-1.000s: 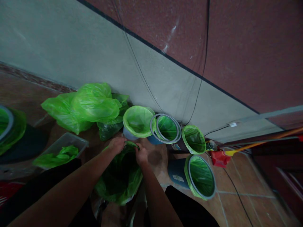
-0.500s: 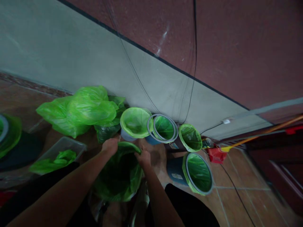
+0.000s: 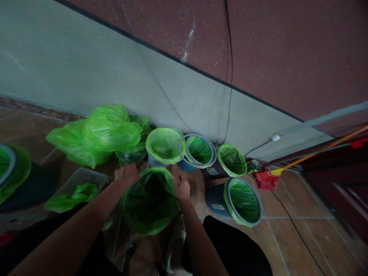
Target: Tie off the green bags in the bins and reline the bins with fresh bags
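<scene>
Our left hand and right hand sit apart at opposite edges of the open green bag low in front of us, whether gripping we cannot tell, and an uneven tug might tear its thin plastic.

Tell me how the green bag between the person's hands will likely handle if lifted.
The green bag looks thin and creased, so its film is probably floppy. Its round, open mouth suggests something stiffer may support it. The inside is too dark to judge weight.
</scene>
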Motion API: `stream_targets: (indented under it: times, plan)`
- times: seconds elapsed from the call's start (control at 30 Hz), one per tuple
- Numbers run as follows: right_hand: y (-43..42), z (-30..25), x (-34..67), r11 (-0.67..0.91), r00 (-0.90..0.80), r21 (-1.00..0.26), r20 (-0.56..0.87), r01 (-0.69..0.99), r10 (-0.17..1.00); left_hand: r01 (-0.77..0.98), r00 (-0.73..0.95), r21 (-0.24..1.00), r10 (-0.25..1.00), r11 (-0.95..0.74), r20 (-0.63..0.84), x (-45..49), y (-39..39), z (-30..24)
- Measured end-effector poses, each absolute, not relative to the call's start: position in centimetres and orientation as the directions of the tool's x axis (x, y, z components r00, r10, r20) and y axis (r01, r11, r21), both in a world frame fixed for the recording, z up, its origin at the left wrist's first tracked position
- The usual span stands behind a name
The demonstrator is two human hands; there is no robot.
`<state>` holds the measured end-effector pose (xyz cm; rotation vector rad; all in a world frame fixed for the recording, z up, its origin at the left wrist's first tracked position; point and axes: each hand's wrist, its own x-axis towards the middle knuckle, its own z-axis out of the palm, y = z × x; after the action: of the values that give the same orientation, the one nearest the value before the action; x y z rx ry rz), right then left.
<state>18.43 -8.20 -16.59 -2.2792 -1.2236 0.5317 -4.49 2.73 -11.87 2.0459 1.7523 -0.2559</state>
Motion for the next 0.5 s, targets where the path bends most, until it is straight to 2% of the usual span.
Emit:
stream_targets:
  times: [0.1, 0.2, 0.5]
  plan:
    - [-6.5, -16.0, 17.7, -0.476, 0.486, -0.535, -0.134, 0.698, 0.863, 0.895, 0.393, 0.327, 0.884, -0.304, -0.254, -2.2, 3.0, -11.8]
    - [-5.5, -16.2, 17.2, -0.51, 0.498, -0.47, -0.16, 0.721, 0.852, 0.814, 0.527, 0.398, 0.826, -0.423, -0.201, -0.3, 2.9, -13.4]
    - [-4.0, -17.7, 18.4, -0.545, 0.522, -0.383, -0.172, 0.746, 0.835, 0.866, 0.483, 0.324, 0.804, -0.381, -0.347, 1.0, 3.6, -14.4]
